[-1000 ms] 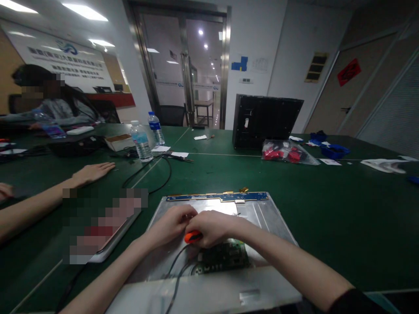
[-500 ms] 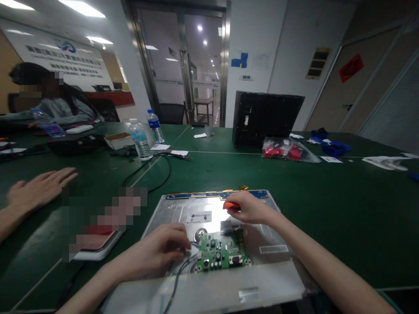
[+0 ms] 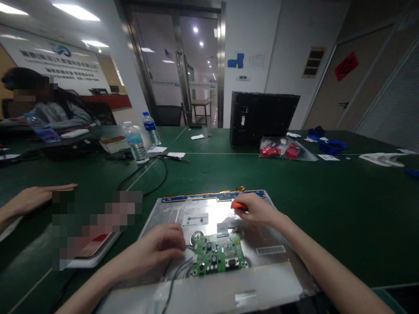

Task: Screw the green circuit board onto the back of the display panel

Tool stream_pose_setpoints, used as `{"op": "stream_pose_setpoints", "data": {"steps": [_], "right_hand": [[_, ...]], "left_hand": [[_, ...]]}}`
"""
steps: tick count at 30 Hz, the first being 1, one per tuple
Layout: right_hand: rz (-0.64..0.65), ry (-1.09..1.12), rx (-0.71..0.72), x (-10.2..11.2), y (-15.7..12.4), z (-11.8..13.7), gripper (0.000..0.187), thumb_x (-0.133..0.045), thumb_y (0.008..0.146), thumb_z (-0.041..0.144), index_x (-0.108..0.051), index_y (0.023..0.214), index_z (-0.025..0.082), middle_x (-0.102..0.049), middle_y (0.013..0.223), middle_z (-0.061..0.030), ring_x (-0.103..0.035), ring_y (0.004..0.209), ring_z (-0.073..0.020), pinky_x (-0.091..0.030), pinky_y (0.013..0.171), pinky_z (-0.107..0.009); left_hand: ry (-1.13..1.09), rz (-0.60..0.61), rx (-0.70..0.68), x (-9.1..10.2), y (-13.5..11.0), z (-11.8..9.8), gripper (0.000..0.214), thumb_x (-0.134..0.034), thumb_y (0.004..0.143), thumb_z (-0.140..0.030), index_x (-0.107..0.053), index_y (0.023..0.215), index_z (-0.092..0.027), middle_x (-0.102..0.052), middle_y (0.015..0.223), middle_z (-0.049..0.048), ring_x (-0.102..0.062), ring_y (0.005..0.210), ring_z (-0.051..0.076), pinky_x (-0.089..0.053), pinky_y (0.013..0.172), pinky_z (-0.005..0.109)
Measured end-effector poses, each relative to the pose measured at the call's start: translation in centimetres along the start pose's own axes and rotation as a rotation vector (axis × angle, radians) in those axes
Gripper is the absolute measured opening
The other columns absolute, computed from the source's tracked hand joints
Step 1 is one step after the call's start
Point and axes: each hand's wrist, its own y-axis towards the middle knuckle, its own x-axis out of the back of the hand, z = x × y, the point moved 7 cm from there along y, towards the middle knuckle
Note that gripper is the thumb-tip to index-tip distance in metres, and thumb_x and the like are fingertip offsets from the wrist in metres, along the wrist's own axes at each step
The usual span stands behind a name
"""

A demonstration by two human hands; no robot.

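Big green felt-looking table (image 3: 327, 209), with loads of open room out past the right hand (image 3: 257, 209) and off to its right side. The left side is tighter: a co-worker's hand (image 3: 36, 196) lies flat out there, well apart from the left hand (image 3: 157, 248).

Under both hands is a flat, shiny metal panel (image 3: 176, 213). It's rectangular, and its near edge runs right up to the table's edge. A thin blue strip (image 3: 209, 196) runs along its far edge, just beyond the right hand.

Between the hands, a bit nearer the left one, there's a small green board (image 3: 218, 254), bumpy with parts. Dark wires (image 3: 173, 279) trail off from under the left fingers.

The right hand is closed around an orange tool (image 3: 240, 206). It's smooth and rounded, and only the handle end shows. The left hand is curled, knuckles up, resting on the panel at the board's left edge. Can't tell if it's pinching anything.
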Motion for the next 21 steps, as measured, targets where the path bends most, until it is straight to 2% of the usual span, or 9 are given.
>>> {"op": "stream_pose_setpoints", "data": {"steps": [5,8,10,13,16,18,21], "right_hand": [[0.075,0.023,-0.012,-0.7,-0.4,-0.4,0.009,-0.063,0.076,0.007,-0.068,0.078,0.014,-0.063,0.068,0.0007,-0.053,0.062,-0.0124,-0.033,0.059,-0.022],[0.131,0.044,0.011,-1.1,-1.1,-0.3,0.015,-0.067,0.073,0.007,-0.07,0.084,0.017,-0.067,0.075,0.0008,-0.057,0.067,-0.0131,-0.037,0.062,-0.022],[0.18,0.06,0.022,-1.4,-1.7,-0.2,0.021,-0.069,0.074,0.011,-0.071,0.093,0.018,-0.071,0.087,-0.0016,-0.061,0.077,-0.0156,-0.041,0.069,-0.024],[0.263,0.063,0.017,-1.6,-2.8,0.4,0.036,-0.068,0.075,0.015,-0.068,0.111,0.02,-0.072,0.102,-0.0059,-0.064,0.088,-0.0201,-0.045,0.076,-0.028],[0.301,0.047,0.052,-1.7,-3.8,1.9,0.048,-0.069,0.074,0.016,-0.062,0.121,0.021,-0.07,0.108,-0.0069,-0.064,0.094,-0.0221,-0.046,0.079,-0.03],[0.3,-0.003,0.073,-1.8,-4.2,3.0,0.049,-0.067,0.075,0.016,-0.06,0.123,0.022,-0.07,0.11,-0.0069,-0.063,0.096,-0.0227,-0.046,0.077,-0.03],[0.293,-0.126,0.094,-2.2,-4.6,4.0,0.048,-0.062,0.078,0.016,-0.058,0.125,0.022,-0.069,0.109,-0.0069,-0.064,0.091,-0.0216,-0.043,0.07,-0.029]], "left_hand": [[0.152,-0.162,0.038,3.0,3.8,0.8,0.021,-0.053,0.084,-0.033,-0.066,0.081,-0.018,-0.066,0.084,0.0046,-0.058,0.079,0.021,-0.044,0.069,0.028],[0.216,-0.133,0.018,3.0,6.4,1.0,0.016,-0.055,0.082,-0.03,-0.066,0.078,-0.018,-0.067,0.083,0.0046,-0.06,0.08,0.021,-0.045,0.073,0.029],[0.226,-0.061,0.009,2.4,7.5,1.1,0.013,-0.056,0.078,-0.025,-0.067,0.077,-0.018,-0.067,0.082,0.0042,-0.061,0.078,0.021,-0.045,0.072,0.028],[0.204,-0.019,0.005,1.8,7.8,1.3,0.014,-0.057,0.075,-0.023,-0.067,0.083,-0.017,-0.067,0.084,0.0044,-0.061,0.074,0.02,-0.045,0.067,0.027],[0.189,-0.096,-0.029,2.4,6.9,1.2,0.018,-0.058,0.076,-0.025,-0.065,0.091,-0.017,-0.067,0.094,0.0055,-0.061,0.082,0.021,-0.047,0.075,0.029],[0.215,-0.12,-0.053,2.7,6.3,1.0,0.016,-0.059,0.077,-0.025,-0.064,0.09,-0.018,-0.066,0.097,0.0054,-0.06,0.089,0.022,-0.047,0.08,0.031],[0.257,-0.086,-0.087,2.6,5.7,0.4,0.013,-0.061,0.077,-0.026,-0.064,0.087,-0.019,-0.065,0.095,0.0043,-0.059,0.091,0.024,-0.046,0.083,0.033]]}}
